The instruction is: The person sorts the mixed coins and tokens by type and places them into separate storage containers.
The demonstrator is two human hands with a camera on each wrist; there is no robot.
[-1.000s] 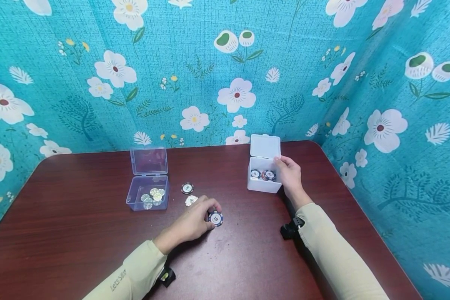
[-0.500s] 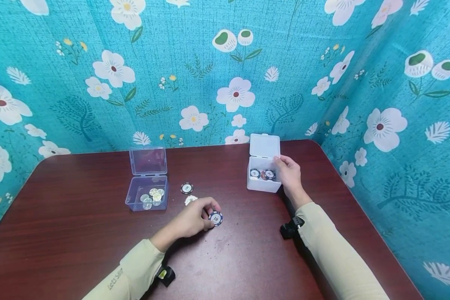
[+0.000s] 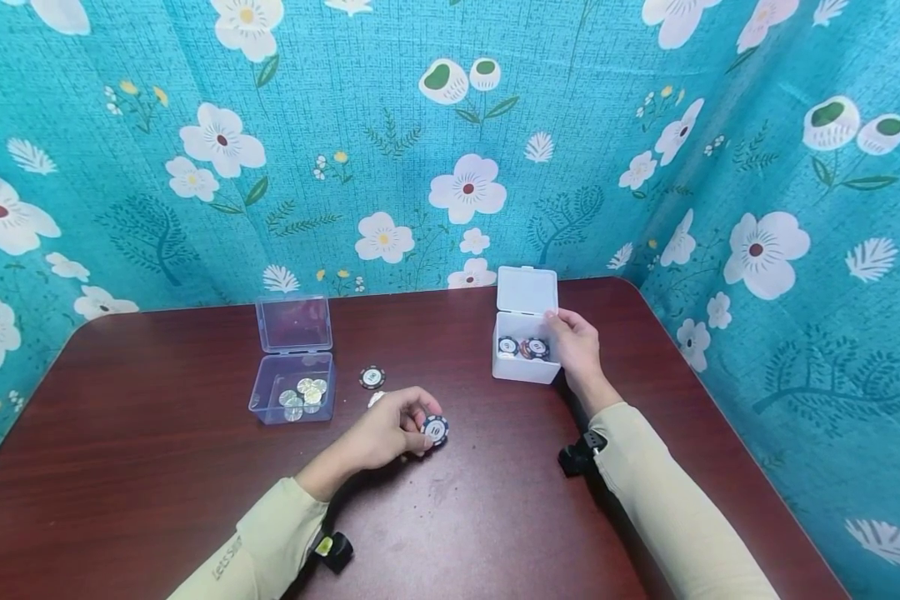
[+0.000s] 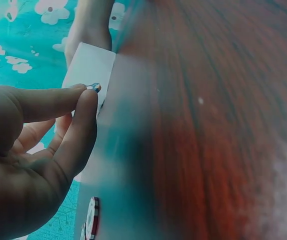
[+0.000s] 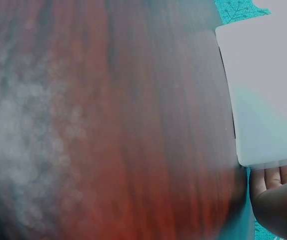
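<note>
My left hand pinches a dark blue-and-white poker chip, marked 10, between thumb and fingertips. In the left wrist view the chip is seen edge-on at the fingertips. My right hand holds the right wall of a white plastic box, thumb at the rim. The box's lid stands raised at the back, and several chips lie inside. The right wrist view has the box's white side with curled fingers along its lower edge.
Left of centre, a black-and-white chip lies on the brown table. A white chip is partly hidden behind my left hand. Further left stands a clear purple box with raised lid and several coins. A floral curtain backs the table.
My left hand has raised the chip slightly and shifted a little to the right, covering more of the white chip. The right hand stays at the white box. The head view has shifted slightly.
</note>
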